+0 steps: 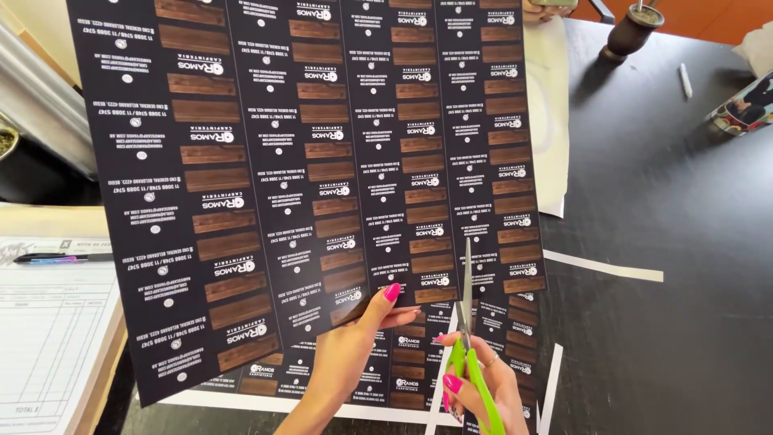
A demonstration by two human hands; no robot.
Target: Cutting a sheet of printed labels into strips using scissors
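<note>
A large black printed sheet point(266, 161) with rows of small cards bearing brown wood-grain strips fills the middle of the view. My left hand point(354, 346) pinches its lower edge, thumb on top. My right hand point(475, 387) holds green-handled scissors point(469, 322), whose blades point up into the sheet's lower right part along a line between two card columns. Another printed sheet point(403, 379) of the same kind lies flat underneath, with white margins showing.
The dark table point(660, 209) holds white paper offcut strips point(604, 266), a white marker point(685, 80), a dark cup with a straw point(632, 28) and a patterned box point(745, 109) at far right. A form on a clipboard point(48, 338) and a pen point(60, 258) lie at left.
</note>
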